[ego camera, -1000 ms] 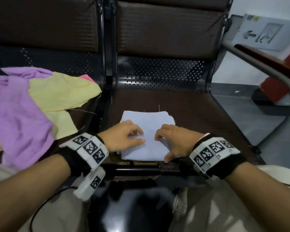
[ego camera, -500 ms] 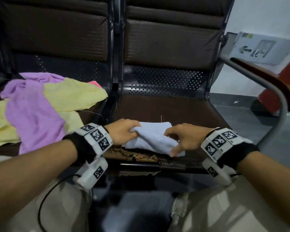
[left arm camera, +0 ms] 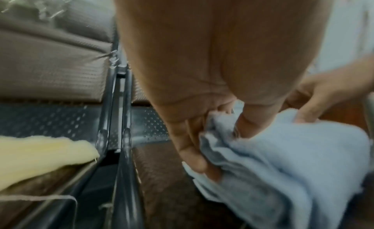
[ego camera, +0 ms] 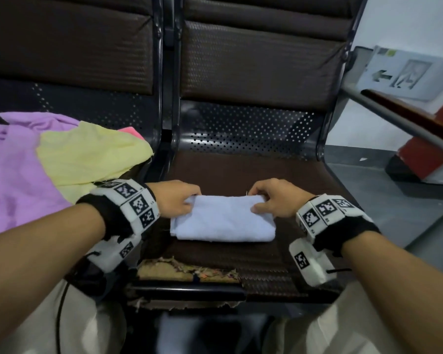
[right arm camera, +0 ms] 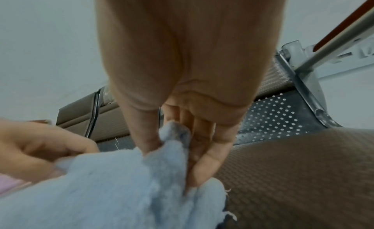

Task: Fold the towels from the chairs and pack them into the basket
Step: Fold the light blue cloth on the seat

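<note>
Folded light-blue towel (ego camera: 221, 223) lies flat on the right chair seat (ego camera: 287, 175), toward its front edge. Left hand (ego camera: 175, 201) pinches the towel's far-left corner, thumb over & fingers (left arm camera: 190, 151) under the layers (wrist view). Right hand (ego camera: 274, 198) pinches the far-right corner the same way. Purple towel (ego camera: 16, 180) & yellow towel (ego camera: 87, 154) sit heaped, unfolded, on the left seat, w/ a pink scrap (ego camera: 131, 131) at the back.

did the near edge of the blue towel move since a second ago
Yes. The blue towel, pinched by the left hand and right hand, was folded: its near edge went back from the seat's torn front edge.
</note>
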### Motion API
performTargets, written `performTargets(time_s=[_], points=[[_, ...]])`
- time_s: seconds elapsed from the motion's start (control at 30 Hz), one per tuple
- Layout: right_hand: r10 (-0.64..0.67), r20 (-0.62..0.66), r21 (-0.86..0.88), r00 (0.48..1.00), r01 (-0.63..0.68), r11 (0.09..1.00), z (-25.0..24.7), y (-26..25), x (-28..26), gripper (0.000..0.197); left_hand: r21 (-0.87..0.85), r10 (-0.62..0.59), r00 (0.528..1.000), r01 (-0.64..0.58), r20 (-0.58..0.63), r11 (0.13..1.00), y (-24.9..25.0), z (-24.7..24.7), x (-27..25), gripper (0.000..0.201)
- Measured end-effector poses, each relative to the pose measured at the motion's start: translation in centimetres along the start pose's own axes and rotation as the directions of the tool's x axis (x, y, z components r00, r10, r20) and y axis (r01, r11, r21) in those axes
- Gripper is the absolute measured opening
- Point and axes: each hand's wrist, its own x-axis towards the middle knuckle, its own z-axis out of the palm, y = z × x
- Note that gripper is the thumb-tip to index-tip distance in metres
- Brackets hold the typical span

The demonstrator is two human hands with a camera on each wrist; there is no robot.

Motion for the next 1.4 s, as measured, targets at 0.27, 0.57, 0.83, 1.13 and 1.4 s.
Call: performTargets(time_s=[0.27, 0.57, 0.83, 1.13, 1.4], points=[[0.306, 0.074, -0.224, 0.949, -0.284, 0.932, 0.3, 1.4, 1.9, 0.055, 0.037, -0.025, 1.0, 0.024, 0.008, 0.999, -1.1, 0.2, 2.0, 0.038], [0.241, 0.086, 0.061, 0.967, -0.247, 0.967, 2.2, -0.3, 0.9, 0.054, 0.085, -0.021, 0.997, 0.015, 0.072, 0.996, 0.6, 1.3, 1.5, 0.026], [-0.103, -0.293, 0.217, 0.951, 0.171, 0.961, -0.9, -5.9, -4.9, 0.034, -0.251, 0.214, 0.952, -0.266, -0.217, 0.931, 4.3, -2.3, -3.1, 0.062], [-0.249, -0.642, 0.166, 0.725, 0.449, 0.878, -9.9, -8.8, -16.6, 0.019, -0.492, 0.281, 0.921, -0.383, -0.271, 0.782, 12.0, -6.6, -9.4, 0.054], [0.038, -0.819, 0.312, 0.572, 0.39, 0.866, -12.0, -1.2, -27.8, 0.014, -0.198, 0.336, 0.881, -0.413, -0.332, 0.889, 22.8, -10.0, -10.1, 0.046]])
